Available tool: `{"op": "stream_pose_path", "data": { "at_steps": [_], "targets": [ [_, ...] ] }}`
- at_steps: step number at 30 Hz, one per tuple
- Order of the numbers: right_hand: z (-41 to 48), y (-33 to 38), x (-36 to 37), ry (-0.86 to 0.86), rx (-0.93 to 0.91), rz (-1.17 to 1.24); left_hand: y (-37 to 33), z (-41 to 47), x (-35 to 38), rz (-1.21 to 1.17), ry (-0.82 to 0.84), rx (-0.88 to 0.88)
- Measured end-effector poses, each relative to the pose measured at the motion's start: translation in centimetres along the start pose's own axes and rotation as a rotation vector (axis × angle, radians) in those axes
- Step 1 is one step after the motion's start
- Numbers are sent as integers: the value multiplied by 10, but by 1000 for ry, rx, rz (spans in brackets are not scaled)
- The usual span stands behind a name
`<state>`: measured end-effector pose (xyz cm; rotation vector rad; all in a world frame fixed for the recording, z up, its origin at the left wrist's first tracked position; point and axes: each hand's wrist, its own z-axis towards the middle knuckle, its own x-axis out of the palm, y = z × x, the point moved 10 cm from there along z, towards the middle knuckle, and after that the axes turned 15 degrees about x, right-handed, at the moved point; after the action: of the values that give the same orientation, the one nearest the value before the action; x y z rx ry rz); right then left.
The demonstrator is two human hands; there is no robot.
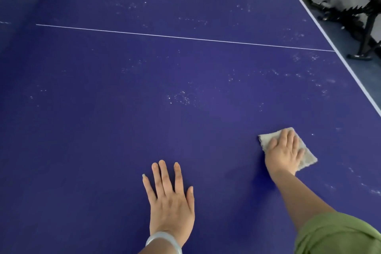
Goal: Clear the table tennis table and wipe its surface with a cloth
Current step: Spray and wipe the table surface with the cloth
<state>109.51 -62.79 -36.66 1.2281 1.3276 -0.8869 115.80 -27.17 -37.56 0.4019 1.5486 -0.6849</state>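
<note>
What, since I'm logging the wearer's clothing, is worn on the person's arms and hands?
The left hand is bare, with a smooth pale whitish bangle round its wrist. The right hand is bare too, no rings or gloves visible. An olive-green sleeve covers the right arm's upper part; both forearms are uncovered.

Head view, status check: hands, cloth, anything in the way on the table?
Left hand flat on table, holding nothing. Right hand pressing cloth flat on table. Nothing blocking the cloth; white specks ahead, unwiped.
</note>
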Motion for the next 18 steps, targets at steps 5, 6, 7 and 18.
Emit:
{"op": "stream_pose_path", "data": {
  "at_steps": [5, 6, 7, 18],
  "targets": [
    [-68, 37, 18, -46, -251, -16, -1, 1, 0, -21, 12, 1],
    [-93, 50, 24, -62, -381, -63, -1, 1, 0, -21, 19, 0],
    [-119, 59, 29, -69, -529, -111, -1, 1, 0, -19, 25, -2],
    [-128, 32, 22, -98, -400, -34, -1, -1, -1, 49, 44, -29]
  ]
}}
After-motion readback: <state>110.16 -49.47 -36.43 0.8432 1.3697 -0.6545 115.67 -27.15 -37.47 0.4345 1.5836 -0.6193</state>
